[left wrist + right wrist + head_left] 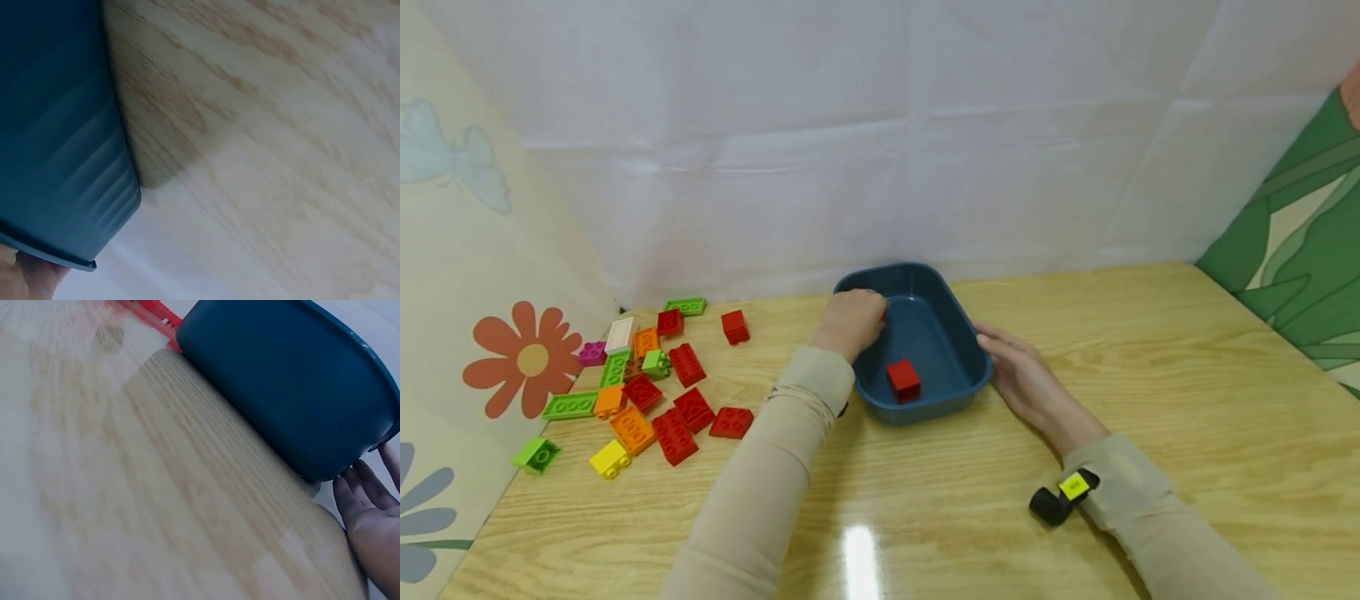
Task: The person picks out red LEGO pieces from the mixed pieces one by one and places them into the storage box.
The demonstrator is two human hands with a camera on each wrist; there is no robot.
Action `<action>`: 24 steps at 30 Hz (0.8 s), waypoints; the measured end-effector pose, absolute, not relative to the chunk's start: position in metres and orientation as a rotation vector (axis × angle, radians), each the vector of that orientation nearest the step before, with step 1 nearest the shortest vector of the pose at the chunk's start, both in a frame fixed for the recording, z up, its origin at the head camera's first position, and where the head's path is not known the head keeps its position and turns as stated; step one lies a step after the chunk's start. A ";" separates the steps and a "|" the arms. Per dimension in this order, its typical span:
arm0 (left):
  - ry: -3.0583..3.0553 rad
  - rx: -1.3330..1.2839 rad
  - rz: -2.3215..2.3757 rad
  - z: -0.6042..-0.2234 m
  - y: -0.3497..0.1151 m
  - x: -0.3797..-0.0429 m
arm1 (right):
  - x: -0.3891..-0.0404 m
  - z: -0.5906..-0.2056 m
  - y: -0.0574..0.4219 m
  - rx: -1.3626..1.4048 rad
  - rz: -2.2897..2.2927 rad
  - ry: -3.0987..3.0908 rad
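A dark blue plastic bin (928, 342) stands on the table near the back cloth. Inside it, a red toy brick (903, 381) lies toward the near end. My left hand (852, 321) reaches over the bin's left rim with fingers curled, and a sliver of red brick shows at its fingertips, mostly hidden by the hand. In the left wrist view only part of that hand (28, 275) appears beside the rim. My right hand (1026, 379) rests its extended fingers against the bin's right outer wall; the right wrist view shows these fingertips (350, 484) at the bin's lower corner.
Several loose bricks lie at the left of the wooden table (985, 492), among them a red brick (735, 327), a yellow brick (610, 459) and a green brick (537, 455). A white cloth (775, 167) hangs behind the bin. Painted panels flank both sides.
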State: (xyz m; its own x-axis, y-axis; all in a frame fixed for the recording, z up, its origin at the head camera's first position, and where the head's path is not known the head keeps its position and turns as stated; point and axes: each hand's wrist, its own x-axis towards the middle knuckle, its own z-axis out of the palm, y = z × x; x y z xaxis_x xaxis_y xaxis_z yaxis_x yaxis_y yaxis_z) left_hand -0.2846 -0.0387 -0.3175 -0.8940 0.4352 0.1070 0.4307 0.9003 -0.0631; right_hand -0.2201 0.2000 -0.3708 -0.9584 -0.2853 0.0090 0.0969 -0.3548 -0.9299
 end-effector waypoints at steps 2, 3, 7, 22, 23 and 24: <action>-2.910 -0.680 0.075 -0.319 -0.038 -0.285 | -0.220 -0.370 0.200 -0.246 -2.390 1.636; -2.892 -0.684 0.083 -0.320 -0.038 -0.285 | -0.220 -0.370 0.200 -0.244 -2.387 1.638; -2.866 -0.694 0.077 -0.320 -0.038 -0.286 | -0.219 -0.370 0.200 -0.245 -2.385 1.639; -2.802 -0.614 -0.433 -0.305 -0.045 -0.272 | -0.220 -0.372 0.200 -0.244 -2.403 1.622; -2.794 -0.627 -0.451 -0.303 -0.045 -0.270 | -0.220 -0.372 0.200 -0.250 -2.406 1.614; -2.789 -0.648 -0.461 -0.301 -0.046 -0.267 | -0.220 -0.372 0.200 -0.250 -2.407 1.613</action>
State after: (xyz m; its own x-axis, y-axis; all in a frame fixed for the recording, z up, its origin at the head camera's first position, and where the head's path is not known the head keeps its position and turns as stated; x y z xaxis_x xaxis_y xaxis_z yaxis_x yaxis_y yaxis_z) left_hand -0.2669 -0.0465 -0.3009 -0.8725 0.3855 0.3003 0.4616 0.8519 0.2475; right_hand -0.2204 0.1999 -0.3719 -0.9583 -0.2856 0.0123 0.0973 -0.3664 -0.9254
